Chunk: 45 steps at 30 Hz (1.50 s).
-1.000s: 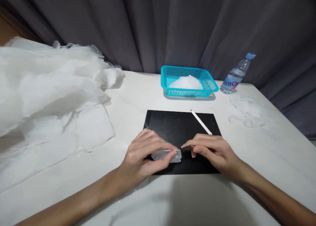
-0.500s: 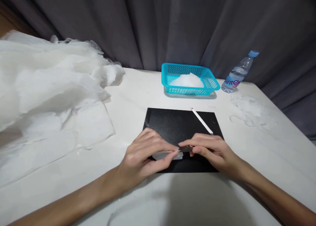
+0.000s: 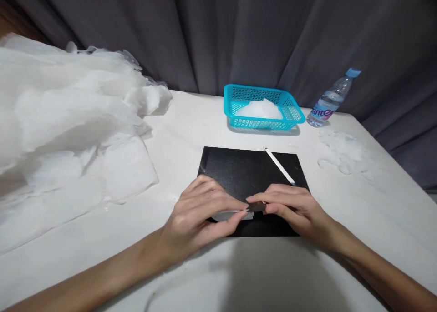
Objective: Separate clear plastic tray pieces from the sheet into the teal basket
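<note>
Looking down from the head camera: both hands meet at the near edge of the black mat (image 3: 239,171), which lies mid-way across the white table (image 3: 218,275).

- Left hand (image 3: 201,209): thumb and fingers clenched on a small translucent white piece (image 3: 232,215), held low on the mat.
- Right hand (image 3: 290,207): fingertips pinch a dark sliver (image 3: 256,206), its tip touching the piece's right end. Too small to identify.
- Judgement: fine work at that contact point is in hand. Any further move calls for a steady left pinch and small right-hand motion.
- Nearest obstruction: a white stick (image 3: 279,166) lying diagonally at the mat's far right corner, just beyond the right knuckles.
- Well apart from the hands:
  - teal basket (image 3: 293,114) with a white pile (image 3: 261,108), toward the far edge
  - water bottle (image 3: 329,103), far right corner
  - clear scraps (image 3: 344,155), right edge
  - heap of sheer white material (image 3: 68,116), left side
</note>
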Motion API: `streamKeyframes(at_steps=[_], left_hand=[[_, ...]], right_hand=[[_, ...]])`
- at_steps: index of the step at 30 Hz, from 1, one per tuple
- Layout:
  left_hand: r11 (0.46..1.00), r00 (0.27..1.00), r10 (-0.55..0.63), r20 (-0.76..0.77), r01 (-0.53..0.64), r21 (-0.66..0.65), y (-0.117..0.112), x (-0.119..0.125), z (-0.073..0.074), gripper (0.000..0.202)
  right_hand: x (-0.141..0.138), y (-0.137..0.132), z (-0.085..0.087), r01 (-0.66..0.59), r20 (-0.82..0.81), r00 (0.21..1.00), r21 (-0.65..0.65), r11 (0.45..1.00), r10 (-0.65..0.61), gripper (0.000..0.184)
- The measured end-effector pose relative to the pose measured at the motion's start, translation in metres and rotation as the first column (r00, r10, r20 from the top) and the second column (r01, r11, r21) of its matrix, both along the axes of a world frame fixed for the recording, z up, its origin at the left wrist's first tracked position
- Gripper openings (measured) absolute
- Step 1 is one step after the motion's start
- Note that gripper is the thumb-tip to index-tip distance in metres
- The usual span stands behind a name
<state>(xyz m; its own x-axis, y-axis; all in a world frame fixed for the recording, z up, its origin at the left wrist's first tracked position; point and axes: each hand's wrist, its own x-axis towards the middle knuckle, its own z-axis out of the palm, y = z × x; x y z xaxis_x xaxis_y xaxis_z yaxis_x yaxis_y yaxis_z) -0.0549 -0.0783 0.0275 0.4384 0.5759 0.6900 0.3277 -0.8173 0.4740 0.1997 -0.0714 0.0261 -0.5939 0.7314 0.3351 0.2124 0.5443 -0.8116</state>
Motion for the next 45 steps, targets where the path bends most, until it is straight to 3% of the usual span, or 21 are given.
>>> streamKeyframes(at_steps=[14,27,34,41,45], left_hand=[[0.999,0.999,0.028,-0.017,-0.028,0.025,0.001,-0.002,0.003,0.013],[0.999,0.999,0.039,-0.033,-0.038,0.029,0.002,-0.002,0.003,0.013],[0.998,0.999,0.047,-0.022,-0.046,0.038,0.005,-0.001,0.004,0.012],[0.998,0.999,0.052,-0.018,-0.051,0.038,0.005,-0.002,0.004,0.013],[0.998,0.999,0.045,-0.015,-0.045,0.042,0.005,-0.003,0.004,0.014]], right_hand=[[-0.006,-0.009,0.007,0.059,0.079,0.993,0.292,0.955,-0.085,0.028],[-0.007,-0.011,0.008,0.057,0.088,0.993,0.262,0.963,-0.083,0.024],[0.006,0.001,0.002,0.299,-0.011,0.954,0.140,0.944,-0.300,0.021],[0.052,0.044,-0.013,0.537,0.112,0.810,0.252,0.805,-0.576,0.036],[0.067,0.056,-0.020,0.586,0.121,0.770,0.254,0.770,-0.626,0.042]])
